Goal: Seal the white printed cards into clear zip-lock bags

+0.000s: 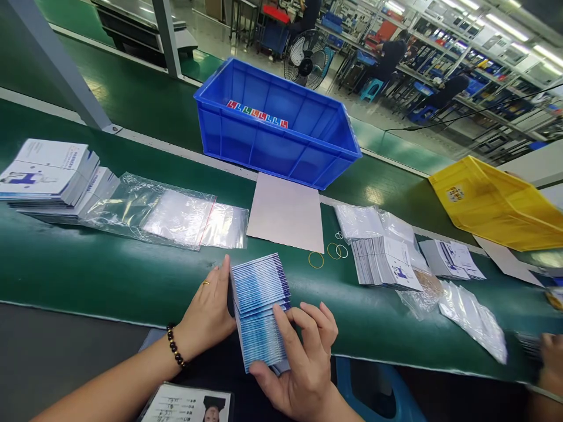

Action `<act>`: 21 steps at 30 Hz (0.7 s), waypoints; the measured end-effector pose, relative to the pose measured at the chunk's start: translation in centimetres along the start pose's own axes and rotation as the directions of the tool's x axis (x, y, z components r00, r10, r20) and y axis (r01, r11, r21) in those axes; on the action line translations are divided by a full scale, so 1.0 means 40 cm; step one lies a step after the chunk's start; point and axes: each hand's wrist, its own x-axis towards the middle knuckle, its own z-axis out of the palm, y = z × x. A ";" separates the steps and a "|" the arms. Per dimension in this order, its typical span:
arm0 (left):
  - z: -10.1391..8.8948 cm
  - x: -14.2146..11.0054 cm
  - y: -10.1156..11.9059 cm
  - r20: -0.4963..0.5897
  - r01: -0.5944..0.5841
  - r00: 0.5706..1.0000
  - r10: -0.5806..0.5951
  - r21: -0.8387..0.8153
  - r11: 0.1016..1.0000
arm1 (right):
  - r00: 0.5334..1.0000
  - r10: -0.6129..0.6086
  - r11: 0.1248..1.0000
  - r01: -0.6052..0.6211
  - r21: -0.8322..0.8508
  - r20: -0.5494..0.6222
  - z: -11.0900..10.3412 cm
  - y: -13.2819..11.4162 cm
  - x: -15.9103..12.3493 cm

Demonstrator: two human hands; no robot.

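A thick stack of blue-edged booklets (260,308) stands on edge at the near rim of the green table (88,275). My left hand (209,313), with a ring and a bead bracelet, presses flat against the stack's left side. My right hand (303,357) cups the stack from the right and below, fingers curled over its edges. Both hands hold the same stack.
Another booklet pile (48,176) and clear plastic bags (167,217) lie at left. A pink sheet (287,212) sits before a blue bin (275,126). Rubber bands (328,253), more booklets (387,264) and bags (472,319) lie right, by a yellow bin (497,205). Another person's hand (552,351) shows at far right.
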 end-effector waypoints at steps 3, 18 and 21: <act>0.004 -0.002 -0.004 -0.006 -0.009 1.000 0.009 0.013 1.000 | 1.000 0.015 1.000 -0.015 0.001 -0.012 -0.001 0.000 0.000; 0.008 -0.003 -0.003 -0.004 -0.012 1.000 0.012 0.050 0.999 | 1.000 0.008 1.000 -0.007 0.009 -0.020 -0.001 0.002 0.003; 0.007 -0.003 -0.003 -0.018 -0.023 1.000 0.024 0.045 0.999 | 1.000 0.008 1.000 -0.007 0.017 -0.009 -0.001 0.007 0.005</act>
